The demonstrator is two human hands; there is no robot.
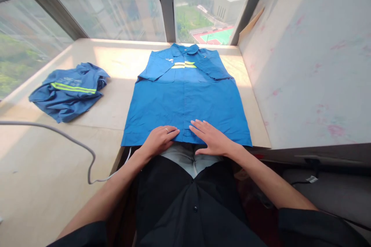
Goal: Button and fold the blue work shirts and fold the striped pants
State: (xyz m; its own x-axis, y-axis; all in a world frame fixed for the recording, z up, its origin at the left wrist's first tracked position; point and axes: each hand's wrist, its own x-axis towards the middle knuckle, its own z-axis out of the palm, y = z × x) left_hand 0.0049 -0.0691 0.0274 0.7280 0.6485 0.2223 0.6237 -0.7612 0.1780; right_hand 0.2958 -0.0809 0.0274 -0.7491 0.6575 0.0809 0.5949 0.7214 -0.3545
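Observation:
A blue short-sleeved work shirt lies spread out, front up, with its collar toward the window and its hem toward me. Both sleeves are folded inward over the chest, beside yellow-green reflective stripes. At the hem, left of the button placket, my left hand is closed on the edge, its fingers bent together over the cloth. My right hand rests on the hem right of the placket, fingers spread and thumb below the edge, gripping nothing. A second blue garment with a yellow-green stripe lies crumpled at the left.
The shirt lies on a pale wooden surface by the windows. A grey cable curves across the left side and passes under my left forearm. On the right stands a pale flower-patterned wall.

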